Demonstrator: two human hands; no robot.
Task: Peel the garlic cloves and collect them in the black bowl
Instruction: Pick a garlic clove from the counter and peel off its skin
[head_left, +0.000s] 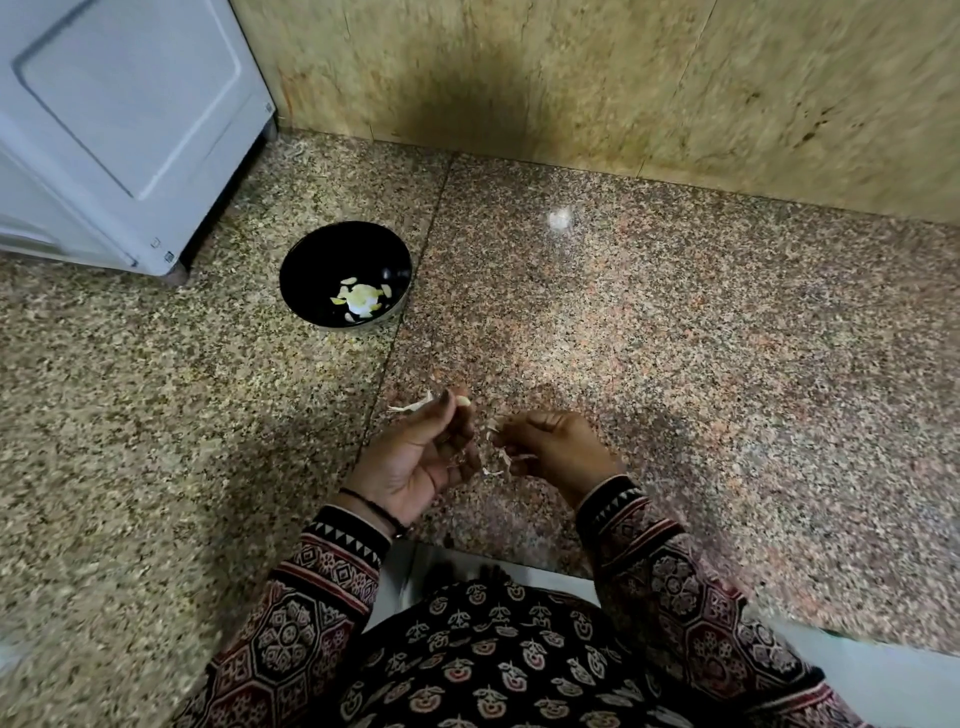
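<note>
Near black bowl, left hand pinching clove — right hand pinching skin

L hand palm-up, R hand knuckles-up, fingers curled.

A small, pale, glossy garlic clove is pinched at the fingertips of the left hand, most of its surface bare. A papery white strip of skin juts out just left of those fingertips. Thin skin scraps cling at the curled fingers of the right hand, between the two hands. The black bowl stands upright well ahead of the left hand and slightly to its left. A small heap of yellowish-white peeled cloves lies on its bottom.
</note>
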